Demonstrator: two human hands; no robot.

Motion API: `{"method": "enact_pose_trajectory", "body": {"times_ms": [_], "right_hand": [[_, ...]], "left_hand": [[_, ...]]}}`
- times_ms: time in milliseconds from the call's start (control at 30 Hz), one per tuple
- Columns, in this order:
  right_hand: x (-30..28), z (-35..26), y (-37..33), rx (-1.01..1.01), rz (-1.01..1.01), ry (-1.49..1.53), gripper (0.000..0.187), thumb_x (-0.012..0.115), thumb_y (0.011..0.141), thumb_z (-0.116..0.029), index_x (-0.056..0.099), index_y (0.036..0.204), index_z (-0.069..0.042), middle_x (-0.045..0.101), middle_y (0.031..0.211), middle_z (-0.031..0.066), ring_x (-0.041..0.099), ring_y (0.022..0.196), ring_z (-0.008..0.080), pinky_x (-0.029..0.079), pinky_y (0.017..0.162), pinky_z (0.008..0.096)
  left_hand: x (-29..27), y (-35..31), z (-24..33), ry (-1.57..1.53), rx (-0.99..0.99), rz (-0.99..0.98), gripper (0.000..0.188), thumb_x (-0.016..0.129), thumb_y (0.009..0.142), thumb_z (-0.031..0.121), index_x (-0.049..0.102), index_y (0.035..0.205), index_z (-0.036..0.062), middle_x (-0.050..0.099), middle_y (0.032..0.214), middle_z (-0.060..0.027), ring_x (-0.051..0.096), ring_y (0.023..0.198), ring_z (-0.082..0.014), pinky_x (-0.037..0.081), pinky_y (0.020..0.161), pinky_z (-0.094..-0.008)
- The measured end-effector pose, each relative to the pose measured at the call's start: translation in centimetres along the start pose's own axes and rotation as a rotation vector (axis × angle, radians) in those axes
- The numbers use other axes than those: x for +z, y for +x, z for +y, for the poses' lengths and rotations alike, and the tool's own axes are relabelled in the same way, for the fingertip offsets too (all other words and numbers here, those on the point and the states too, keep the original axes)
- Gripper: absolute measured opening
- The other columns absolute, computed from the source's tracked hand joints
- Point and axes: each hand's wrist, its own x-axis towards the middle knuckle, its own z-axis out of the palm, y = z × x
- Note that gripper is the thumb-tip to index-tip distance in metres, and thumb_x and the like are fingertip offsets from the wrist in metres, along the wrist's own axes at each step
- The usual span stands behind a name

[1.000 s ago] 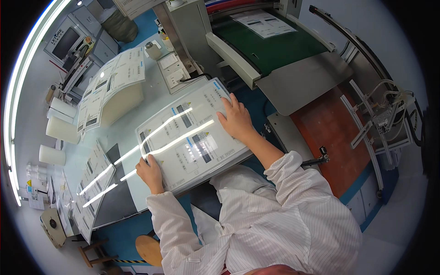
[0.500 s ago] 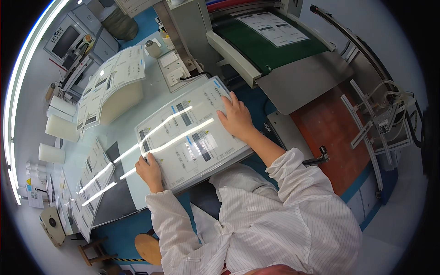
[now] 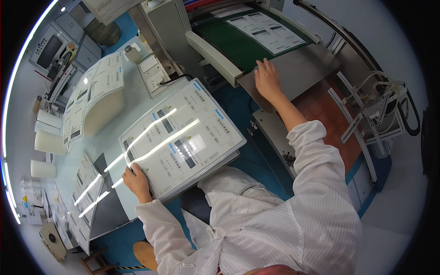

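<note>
Left hand [image 3: 136,183] is resting on the sheet stack's [image 3: 188,135] left edge on the surface [image 3: 106,136], likely steadying it, grip unclear, while empty right hand [image 3: 268,80], fingers loosely spread, is hovering over the metal plate [image 3: 302,68].

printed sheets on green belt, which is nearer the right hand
The front sheet, beside the gray metal plate; the rear sheet lies farther up the green belt.
</note>
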Motion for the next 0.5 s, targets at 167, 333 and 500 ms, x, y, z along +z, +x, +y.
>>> {"method": "enact_pose_trajectory", "body": {"times_ms": [167,333,500], "right_hand": [[2.0,7.6,0.2,0.158,-0.025,-0.170,0.053,0.050,0.094,-0.025,0.036,0.141,-0.003,0.032,0.147,0.0236,0.029,0.137,0.0408,0.024,0.109,0.0545],[2.2,11.3,1.5,0.239,-0.002,-0.262,0.056,0.047,0.095,-0.032,0.036,0.142,-0.004,0.034,0.146,0.0238,0.030,0.136,0.0397,0.024,0.110,0.0527],[2.8,13.1,3.3,0.210,-0.053,-0.246,0.057,0.048,0.095,-0.035,0.037,0.141,-0.005,0.034,0.146,0.0223,0.029,0.137,0.0376,0.022,0.111,0.0550]], "left_hand": [[0.4,0.0,0.3,0.045,-0.019,0.023,0.048,0.052,0.094,0.032,0.055,0.123,-0.0066,0.053,0.120,-0.0268,0.047,0.113,-0.0415,0.038,0.098,-0.0463],[0.5,0.1,0.2,0.073,0.011,0.063,0.048,0.052,0.094,0.031,0.055,0.123,-0.0071,0.054,0.119,-0.0266,0.048,0.111,-0.0414,0.038,0.098,-0.0460],[0.3,-0.1,0.5,0.100,-0.002,0.074,0.048,0.051,0.094,0.032,0.055,0.122,-0.0071,0.054,0.118,-0.0257,0.049,0.111,-0.0401,0.038,0.097,-0.0453]]}}
